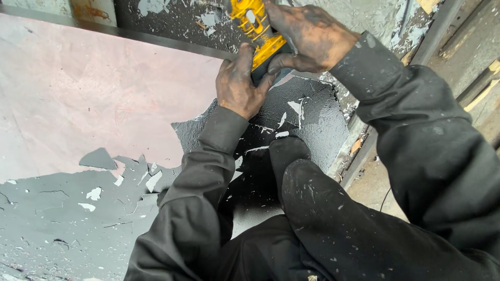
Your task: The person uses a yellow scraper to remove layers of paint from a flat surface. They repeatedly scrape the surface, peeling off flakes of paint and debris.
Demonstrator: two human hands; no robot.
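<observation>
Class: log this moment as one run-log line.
left hand: gripping yellow tool | right hand: gripping same tool | surface: panel with grey paint flaking | knee: on panel

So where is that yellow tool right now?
The yellow tool sits at the top centre of the head view, gripped between the left hand and right hand, above the black peeling surface.

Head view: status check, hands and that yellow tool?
Left hand and right hand both clamped on yellow tool. Tool held over flaking grey coating; bare pinkish surface exposed. Loose paint chips lying under the hands.
</observation>
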